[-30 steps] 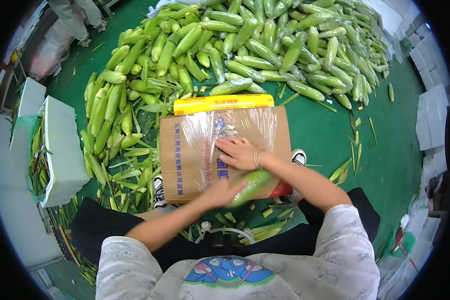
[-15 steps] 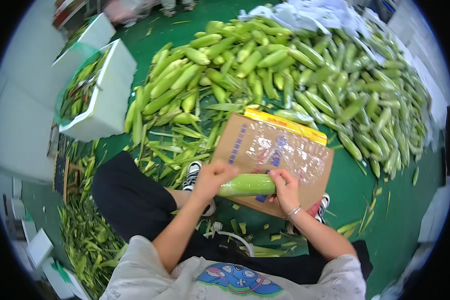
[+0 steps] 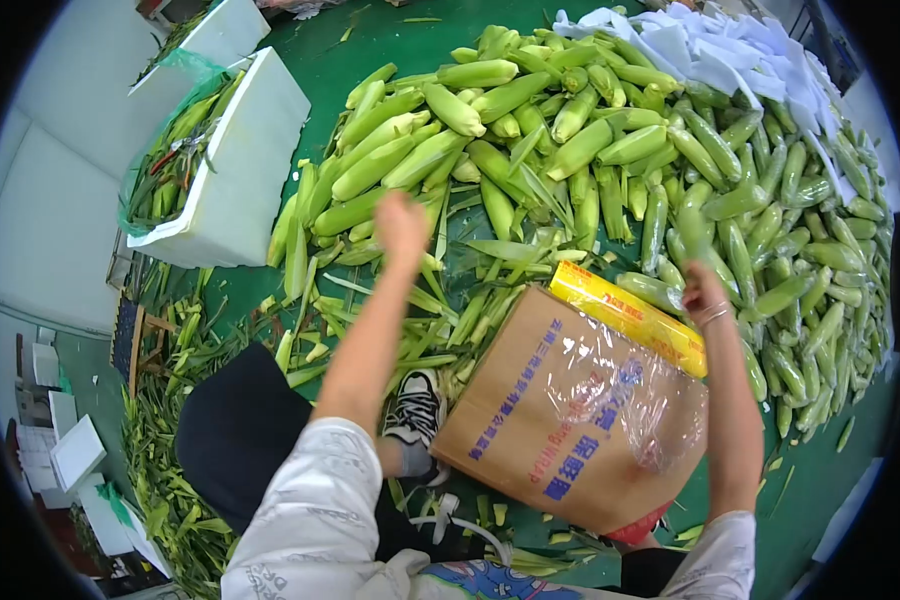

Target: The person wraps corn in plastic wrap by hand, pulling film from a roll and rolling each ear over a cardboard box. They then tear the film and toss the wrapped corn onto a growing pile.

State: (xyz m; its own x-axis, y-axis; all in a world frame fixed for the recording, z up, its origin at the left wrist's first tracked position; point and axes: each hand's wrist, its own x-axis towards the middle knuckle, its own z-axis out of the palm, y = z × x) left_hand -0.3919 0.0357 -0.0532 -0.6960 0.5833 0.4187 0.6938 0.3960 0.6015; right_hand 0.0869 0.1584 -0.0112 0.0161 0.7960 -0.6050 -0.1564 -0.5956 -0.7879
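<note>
My left hand (image 3: 403, 235) reaches forward over the near side of the heap of green corn ears (image 3: 370, 165); motion smears its fingers, and an ear lies right behind it. On the other side, my right hand (image 3: 707, 288) has its fingers closed at the lower end of a wrapped corn ear (image 3: 694, 218), which points away from me, blurred, over the heap of film-wrapped ears (image 3: 770, 250). Between my arms stands a cardboard box (image 3: 515, 400) with crumpled clear film (image 3: 630, 390) on top. A yellow cling-film box (image 3: 630, 318) lies along its far edge.
A white foam box (image 3: 255, 150) full of husks stands at the left. Loose husks (image 3: 185, 450) cover the floor beside my leg. White foam sheets (image 3: 690, 45) lie over the back of the wrapped heap. A shoe (image 3: 417, 410) is beside the cardboard box.
Both hands have parted from over the cardboard box. The right carried the corn ear forward and right to the wrapped heap; the left let go of it and moved forward to the unwrapped heap.
</note>
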